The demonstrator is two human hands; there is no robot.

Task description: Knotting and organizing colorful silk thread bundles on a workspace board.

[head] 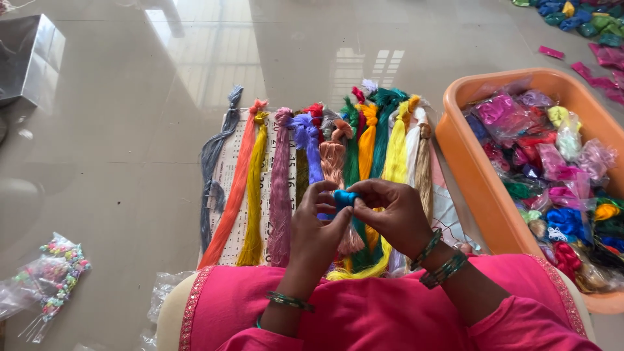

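Observation:
Both my hands meet over a row of coloured thread skeins [325, 175] laid side by side on a printed sheet [229, 170] on the floor. My left hand [316, 224] and my right hand [390, 214] pinch a small blue thread bundle [344, 197] between their fingertips. The skeins are grey, orange, yellow, pink, purple, peach, green, white and tan, each knotted at the top. Green bangles sit on both wrists, and pink sleeves and a pink lap fill the bottom of the view.
An orange plastic tub [465, 169] full of bagged coloured threads stands at the right. A clear bag of beads [55, 273] lies at the lower left. A metal box [29, 55] is at the top left, and more thread packets [585, 23] lie at the top right.

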